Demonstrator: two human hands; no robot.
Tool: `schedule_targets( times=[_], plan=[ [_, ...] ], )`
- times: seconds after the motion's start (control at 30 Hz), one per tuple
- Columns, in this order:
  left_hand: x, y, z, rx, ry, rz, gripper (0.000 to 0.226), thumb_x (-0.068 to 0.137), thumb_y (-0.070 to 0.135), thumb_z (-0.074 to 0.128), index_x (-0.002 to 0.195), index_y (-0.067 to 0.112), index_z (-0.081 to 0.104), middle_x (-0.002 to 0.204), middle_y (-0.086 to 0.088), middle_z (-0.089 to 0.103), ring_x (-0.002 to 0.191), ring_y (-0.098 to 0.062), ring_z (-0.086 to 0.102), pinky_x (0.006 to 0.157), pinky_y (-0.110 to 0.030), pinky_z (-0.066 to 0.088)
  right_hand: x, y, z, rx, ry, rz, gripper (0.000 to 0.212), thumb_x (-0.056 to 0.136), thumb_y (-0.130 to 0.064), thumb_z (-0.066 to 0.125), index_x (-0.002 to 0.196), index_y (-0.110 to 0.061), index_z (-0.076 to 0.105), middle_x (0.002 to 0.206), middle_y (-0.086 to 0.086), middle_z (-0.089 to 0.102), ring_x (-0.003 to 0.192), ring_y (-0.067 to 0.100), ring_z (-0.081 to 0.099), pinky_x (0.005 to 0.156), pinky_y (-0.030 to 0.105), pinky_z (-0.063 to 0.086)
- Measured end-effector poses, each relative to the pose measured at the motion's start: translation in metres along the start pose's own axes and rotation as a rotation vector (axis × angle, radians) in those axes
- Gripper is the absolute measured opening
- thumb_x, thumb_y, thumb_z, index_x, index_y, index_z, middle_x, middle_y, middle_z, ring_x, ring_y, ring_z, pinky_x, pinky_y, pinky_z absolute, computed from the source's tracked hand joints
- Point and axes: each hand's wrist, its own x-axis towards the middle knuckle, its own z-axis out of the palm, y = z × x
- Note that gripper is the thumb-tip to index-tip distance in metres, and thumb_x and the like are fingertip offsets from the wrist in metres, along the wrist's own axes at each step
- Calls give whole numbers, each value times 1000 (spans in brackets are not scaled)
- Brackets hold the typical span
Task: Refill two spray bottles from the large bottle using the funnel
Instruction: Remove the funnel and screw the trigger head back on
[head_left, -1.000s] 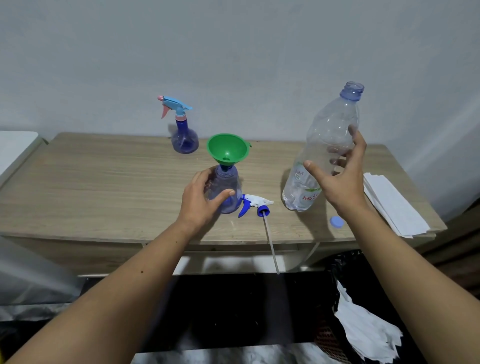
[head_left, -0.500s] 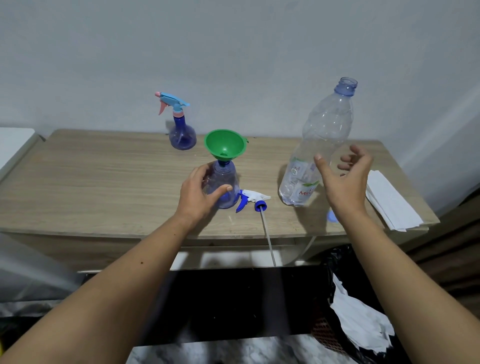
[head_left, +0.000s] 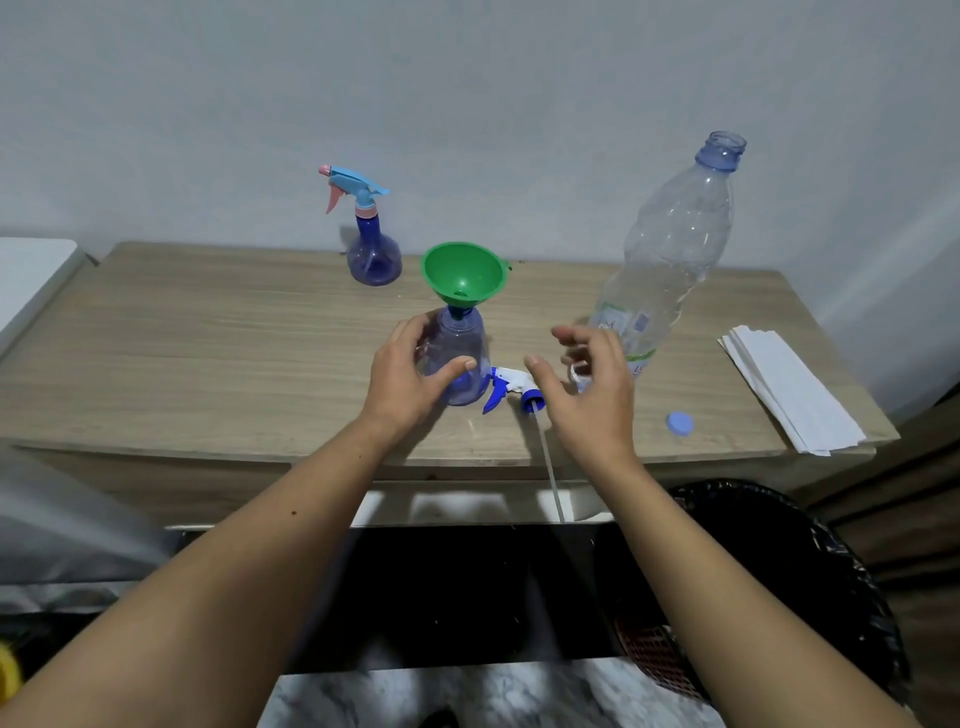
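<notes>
Your left hand (head_left: 402, 382) is gripping the open spray bottle (head_left: 460, 358), green funnel (head_left: 464, 275) seated in its neck. Your right hand (head_left: 589, 395) is hovering fingers loosely spread, holding nothing, over the detached sprayer head (head_left: 506, 387); the large bottle (head_left: 670, 249) is standing at its 1 o'clock.

We get soft, even, slightly dim indoor light with faint shadows on the table (head_left: 208, 364). Wide-angle bending at the edges, bottom corners smeared, mild compression blur.

We lose the large bottle's (head_left: 670, 249) base behind the right hand (head_left: 589, 395), which also hides part of the loose spray head (head_left: 506, 384); our left hand (head_left: 402, 379) covers the near spray bottle's (head_left: 460, 358) left side.
</notes>
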Motion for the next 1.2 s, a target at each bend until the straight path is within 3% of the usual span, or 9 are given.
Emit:
schedule_targets(
  times=[0.1, 0.27, 0.4, 0.53, 0.77, 0.9, 1.1, 1.2],
  plan=[
    [0, 0, 0, -2, 0, -3, 67, 81, 32, 93, 139, 17, 63, 123, 0, 70, 113, -16, 69, 102, -42, 60, 18, -26, 16, -13, -43, -131, 37, 87, -19, 84, 120, -17, 68, 118, -3, 59, 98, 14, 62, 87, 16, 46],
    [-1, 2, -1, -11, 10, 21, 66, 80, 35, 90, 139, 17, 65, 122, 0, 69, 110, -16, 69, 100, -46, 59, 43, -46, 32, -77, -65, -337, 34, 86, -17, 84, 118, -14, 73, 121, 3, 62, 114, 24, 60, 101, 26, 46],
    [-2, 2, 0, -17, 5, 10, 65, 82, 32, 92, 139, 18, 64, 121, 2, 68, 110, -13, 67, 100, -40, 59, 55, -47, 35, -141, -98, -378, 15, 88, -16, 82, 103, -16, 79, 109, -1, 67, 106, 24, 58, 95, 7, 33],
    [-2, 1, -1, -25, -2, 4, 65, 80, 39, 90, 136, 18, 64, 121, 3, 67, 110, -14, 67, 100, -41, 59, 63, -46, 32, -159, -108, -426, 7, 89, -17, 80, 96, -16, 78, 100, -4, 71, 99, 24, 58, 90, 8, 34],
    [-1, -1, -1, -42, -6, -16, 64, 83, 32, 92, 139, 22, 63, 125, 7, 67, 114, -11, 66, 103, -40, 58, 83, -48, 19, -85, -23, -401, 6, 91, -18, 78, 96, -16, 80, 96, -9, 68, 92, 17, 63, 85, 29, 50],
    [-2, -2, 0, -44, -6, -15, 65, 83, 26, 92, 141, 21, 62, 126, 7, 65, 115, -10, 65, 103, -38, 58, 92, -41, 14, -30, 66, -283, 4, 91, -14, 78, 94, -13, 80, 93, -4, 70, 81, 8, 67, 78, 19, 54],
    [-1, -2, -1, -63, -21, -29, 68, 84, 26, 92, 144, 21, 60, 129, 8, 64, 117, -7, 64, 103, -29, 56, 90, -16, 28, -100, 103, -114, 4, 91, -13, 78, 95, -12, 79, 90, -1, 71, 78, 12, 65, 76, 18, 51],
    [0, -6, -2, -68, -30, 5, 66, 83, 30, 91, 142, 24, 62, 128, 8, 65, 117, -7, 64, 103, -33, 56, 83, 1, 41, -133, 98, -11, 4, 91, -16, 79, 93, -13, 78, 91, 3, 74, 79, 18, 66, 77, 28, 53]
  ],
)
